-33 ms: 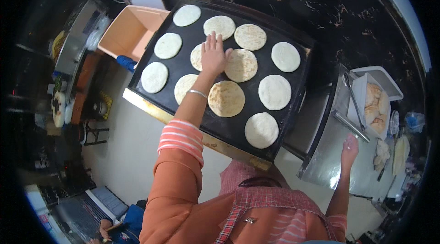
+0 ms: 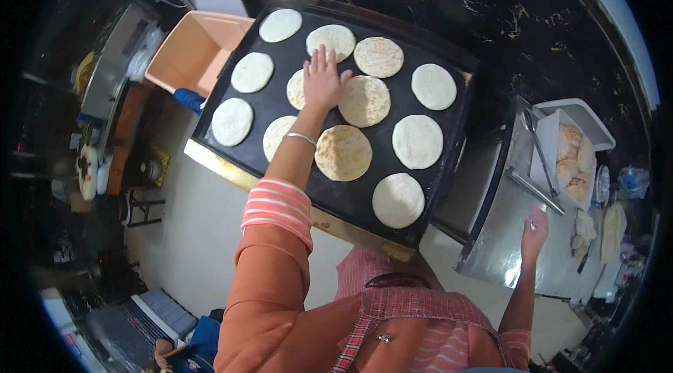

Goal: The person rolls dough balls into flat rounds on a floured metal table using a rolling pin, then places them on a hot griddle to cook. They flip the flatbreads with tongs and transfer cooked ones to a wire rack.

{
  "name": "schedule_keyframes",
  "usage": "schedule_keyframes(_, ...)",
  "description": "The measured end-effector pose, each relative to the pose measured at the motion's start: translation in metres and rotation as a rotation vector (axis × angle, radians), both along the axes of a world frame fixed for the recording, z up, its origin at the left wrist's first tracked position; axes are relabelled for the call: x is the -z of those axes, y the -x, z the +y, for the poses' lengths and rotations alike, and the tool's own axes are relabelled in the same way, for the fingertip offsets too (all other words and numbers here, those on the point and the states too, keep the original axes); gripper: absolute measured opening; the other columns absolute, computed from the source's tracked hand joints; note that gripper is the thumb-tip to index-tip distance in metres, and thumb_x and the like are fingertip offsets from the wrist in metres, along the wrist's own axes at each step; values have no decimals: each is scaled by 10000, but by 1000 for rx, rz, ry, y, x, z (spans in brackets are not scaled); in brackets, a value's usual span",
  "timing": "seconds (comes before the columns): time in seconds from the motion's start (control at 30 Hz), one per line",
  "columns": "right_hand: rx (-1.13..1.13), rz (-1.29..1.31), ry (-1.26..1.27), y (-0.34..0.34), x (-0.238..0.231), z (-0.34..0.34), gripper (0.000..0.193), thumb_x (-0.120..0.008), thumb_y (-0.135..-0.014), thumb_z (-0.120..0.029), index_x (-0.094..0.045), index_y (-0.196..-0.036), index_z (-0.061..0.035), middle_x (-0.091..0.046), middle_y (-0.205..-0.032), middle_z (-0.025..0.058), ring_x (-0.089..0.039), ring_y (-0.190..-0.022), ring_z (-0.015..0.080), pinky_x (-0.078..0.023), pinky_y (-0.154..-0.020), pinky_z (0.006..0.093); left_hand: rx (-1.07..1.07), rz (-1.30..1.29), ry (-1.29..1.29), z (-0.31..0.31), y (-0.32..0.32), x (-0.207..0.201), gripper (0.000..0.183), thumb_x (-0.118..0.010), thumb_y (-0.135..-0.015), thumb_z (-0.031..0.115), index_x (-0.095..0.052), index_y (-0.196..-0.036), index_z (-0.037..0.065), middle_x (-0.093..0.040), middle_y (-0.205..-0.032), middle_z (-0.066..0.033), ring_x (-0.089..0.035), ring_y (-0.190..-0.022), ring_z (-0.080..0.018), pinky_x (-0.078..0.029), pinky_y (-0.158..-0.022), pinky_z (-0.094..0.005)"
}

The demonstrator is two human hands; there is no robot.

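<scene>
My left hand (image 2: 324,82) reaches over a black griddle (image 2: 280,187), fingers stretched and spread, palm down. It lies between a browned flatbread (image 2: 366,101) on its right and a partly covered flatbread (image 2: 295,90) on its left; its fingertips overlap a pale flatbread (image 2: 332,40) farther back. Whether the palm touches any bread I cannot tell. Several more round flatbreads lie spread out, some pale, some spotted brown, such as the one (image 2: 343,153) beside my forearm. My right hand (image 2: 535,226) hovers at the right with fingers curled in, whitish at the tips; what they may hold is hidden.
Right of the griddle, a metal-topped counter (image 2: 491,250) bears a white box (image 2: 545,170) of baked breads, tongs (image 2: 538,145) and a metal cylinder (image 2: 535,191). A peach bin (image 2: 175,57) stands left. Another person's hand (image 2: 162,353) shows at the lower left.
</scene>
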State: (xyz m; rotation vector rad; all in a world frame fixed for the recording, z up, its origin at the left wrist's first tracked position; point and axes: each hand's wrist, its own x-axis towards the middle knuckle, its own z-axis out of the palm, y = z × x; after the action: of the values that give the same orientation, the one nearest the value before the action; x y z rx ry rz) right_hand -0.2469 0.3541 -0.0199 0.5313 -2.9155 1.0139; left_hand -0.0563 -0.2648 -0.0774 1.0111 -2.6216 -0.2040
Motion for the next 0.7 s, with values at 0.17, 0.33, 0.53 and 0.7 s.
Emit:
schedule_keyframes(0.17,-67,92,-200,-26,-31,31,332,-622,-818,71,-642,-1133,-33,-625,-1152,116,-621,-944,220,-522,-824,338,-37,-102,-78,-45,38,27,705,-407,-992,548,-322,-1534,104,-211,-1621,-171,-184,-1502,-333,-164,-1196,-521)
schedule_keyframes(0.33,181,-120,-87,-35,-39,35,309,-610,-874,-14,-642,-1179,-54,-622,-1192,93,-613,-1069,198,-527,-832,326,83,-190,40,-62,43,43,735,-489,-948,567,-424,-1465,49,-342,-1542,-236,-302,-1434,-399,-257,-1138,-545)
schedule_keyframes(0.53,409,-643,836,67,-24,17,783,-640,-924,-496,-358,-1447,13,-555,-1277,211,-619,-1108,353,-500,-969,470,-23,-199,-204,-40,32,19,732,-409,-970,627,-283,-1558,210,-163,-1638,-154,-152,-1514,-315,-122,-1161,-618)
schedule_keyframes(0.7,332,-911,890,153,26,31,706,-666,-920,-454,-409,-1383,13,-570,-1231,234,-596,-1136,362,-496,-997,471,8,127,-5,34,-61,-24,657,-518,-989,462,-299,-1550,198,-204,-1631,-126,-215,-1495,-312,-114,-1176,-587)
